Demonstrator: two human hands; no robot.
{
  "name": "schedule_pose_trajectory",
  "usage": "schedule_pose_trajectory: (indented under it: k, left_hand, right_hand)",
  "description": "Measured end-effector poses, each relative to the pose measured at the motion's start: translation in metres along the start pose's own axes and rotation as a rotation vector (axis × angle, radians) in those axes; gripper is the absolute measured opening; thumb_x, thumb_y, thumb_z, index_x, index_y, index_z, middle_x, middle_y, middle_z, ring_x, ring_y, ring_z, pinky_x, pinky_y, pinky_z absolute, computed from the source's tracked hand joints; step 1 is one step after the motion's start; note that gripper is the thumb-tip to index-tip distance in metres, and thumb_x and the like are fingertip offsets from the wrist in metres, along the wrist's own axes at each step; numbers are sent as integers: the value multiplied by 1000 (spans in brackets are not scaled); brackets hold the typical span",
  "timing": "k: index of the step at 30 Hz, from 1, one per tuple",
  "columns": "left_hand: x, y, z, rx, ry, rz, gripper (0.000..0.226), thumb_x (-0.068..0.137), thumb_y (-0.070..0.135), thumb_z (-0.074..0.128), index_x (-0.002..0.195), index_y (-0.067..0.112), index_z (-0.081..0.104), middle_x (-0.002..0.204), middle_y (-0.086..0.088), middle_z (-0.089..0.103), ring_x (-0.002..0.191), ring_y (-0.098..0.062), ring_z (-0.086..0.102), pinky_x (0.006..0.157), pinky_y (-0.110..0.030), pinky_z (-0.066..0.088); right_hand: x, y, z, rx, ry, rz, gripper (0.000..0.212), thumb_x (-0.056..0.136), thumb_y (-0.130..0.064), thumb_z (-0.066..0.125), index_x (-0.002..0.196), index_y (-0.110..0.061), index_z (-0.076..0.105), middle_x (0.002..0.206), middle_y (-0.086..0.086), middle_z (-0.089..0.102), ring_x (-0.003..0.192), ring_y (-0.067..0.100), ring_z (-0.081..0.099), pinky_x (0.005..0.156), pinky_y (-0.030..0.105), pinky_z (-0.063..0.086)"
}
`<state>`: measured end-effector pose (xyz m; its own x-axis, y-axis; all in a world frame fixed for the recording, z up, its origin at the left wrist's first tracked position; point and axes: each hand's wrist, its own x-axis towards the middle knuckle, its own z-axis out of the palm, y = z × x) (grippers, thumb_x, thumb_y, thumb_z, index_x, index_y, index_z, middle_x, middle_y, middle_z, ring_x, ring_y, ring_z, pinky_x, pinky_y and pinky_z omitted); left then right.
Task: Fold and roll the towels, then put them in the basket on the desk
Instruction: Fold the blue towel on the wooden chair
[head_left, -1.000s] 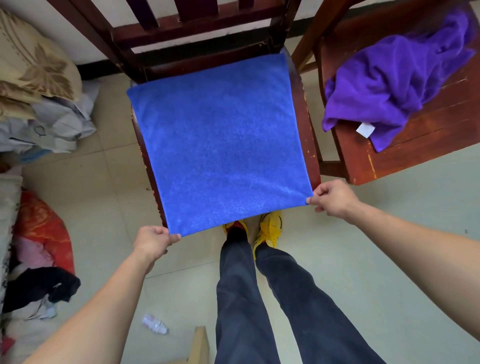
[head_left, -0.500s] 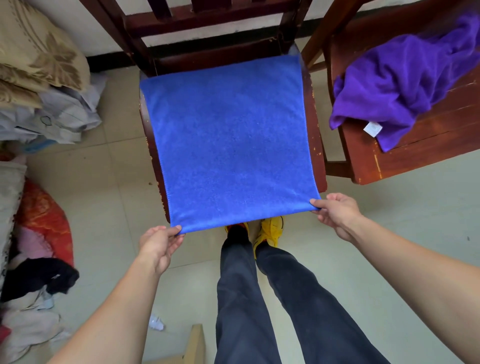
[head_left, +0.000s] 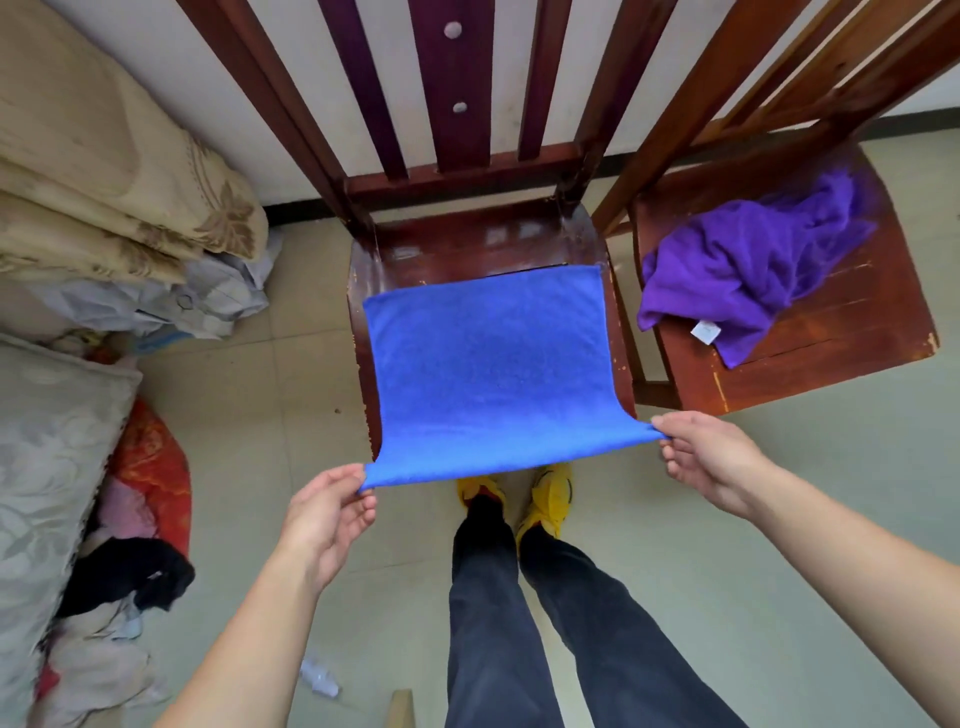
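both hands pinch blue towel (near corners)

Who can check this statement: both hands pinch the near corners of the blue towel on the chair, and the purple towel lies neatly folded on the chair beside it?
One thing is wrong. The head view shows the purple towel lying crumpled, not neatly folded, on the neighbouring chair. The left hand and right hand do pinch the near corners of the blue towel.
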<state>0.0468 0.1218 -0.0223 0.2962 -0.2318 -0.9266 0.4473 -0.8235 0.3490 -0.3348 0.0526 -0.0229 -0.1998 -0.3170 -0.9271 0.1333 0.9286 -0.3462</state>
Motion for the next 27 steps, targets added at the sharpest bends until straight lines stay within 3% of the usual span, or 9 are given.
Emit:
schedule_pose_trajectory:
  k: [6, 10, 14, 17, 20, 22, 24, 25, 27]
  left_hand:
    - [30, 78, 35, -93, -27, 13, 12, 95, 6, 51, 85, 8, 57, 46, -3, 63, 40, -9, 60, 42, -16, 49]
    - [68, 121, 65, -107, -55, -29, 18, 98, 10, 46, 82, 7, 54, 44, -1, 63, 40, -7, 63, 42, -15, 51]
    - [104, 153, 95, -122, -75, -70, 24, 99, 11, 44, 77, 5, 52, 44, -2, 63, 55, -9, 64, 45, -16, 52]
    - [126, 166, 110, -156, -70, -96, 25, 99, 12, 43, 78, 4, 52, 59, -3, 66, 64, -10, 63, 48, -18, 53]
    - [140, 169, 118, -183, -53, -63, 22, 100, 13, 41, 87, 3, 55, 92, -3, 60, 86, -13, 61, 79, -19, 52]
    - [147, 167, 123, -141, -15, 39, 22, 99, 12, 41, 112, 2, 56, 107, -5, 57, 94, -16, 58, 88, -22, 49]
    - [149, 160, 126, 57, 130, 276, 29, 90, 5, 49, 118, 4, 59, 100, -8, 61, 86, -20, 59, 70, -21, 51]
    - [146, 153, 126, 271, 218, 450, 30, 85, 4, 53, 113, 5, 63, 94, -8, 63, 82, -21, 60, 65, -22, 51]
    - [138, 140, 129, 793, 249, 812, 28, 82, 7, 58, 108, 10, 68, 98, -7, 65, 90, -24, 61, 78, -27, 49]
  right_hand:
    - [24, -74, 38, 206, -78, -11, 12, 95, -11, 53, 85, -11, 58, 52, -3, 60, 43, 4, 55, 42, 13, 43]
    - [57, -110, 63, 306, -99, -10, 12, 96, -11, 52, 85, -10, 57, 62, 1, 63, 47, 6, 61, 45, 14, 45]
    - [93, -136, 88, 336, -87, -6, 14, 96, -14, 52, 83, -9, 56, 69, 3, 63, 51, 7, 64, 46, 15, 48]
    - [113, -145, 102, 325, -57, 1, 13, 96, -16, 54, 84, -10, 55, 78, 4, 61, 61, 8, 63, 47, 15, 48]
    - [126, -148, 109, 324, -20, -14, 13, 97, -17, 52, 85, -11, 55, 87, 4, 62, 76, 10, 62, 51, 15, 49]
    - [133, -146, 115, 296, 19, -66, 9, 96, -16, 52, 89, -15, 57, 98, 3, 62, 87, 12, 63, 55, 17, 49]
    - [138, -139, 120, 168, 163, -227, 10, 92, -9, 55, 96, -17, 59, 93, 3, 63, 81, 13, 63, 55, 19, 47]
    - [139, -134, 123, 39, 258, -347, 16, 89, -5, 57, 100, -17, 60, 87, 4, 63, 74, 14, 62, 51, 19, 45]
    - [137, -125, 135, -195, 291, -514, 24, 85, -3, 59, 103, -17, 63, 84, 7, 65, 67, 14, 62, 47, 19, 42]
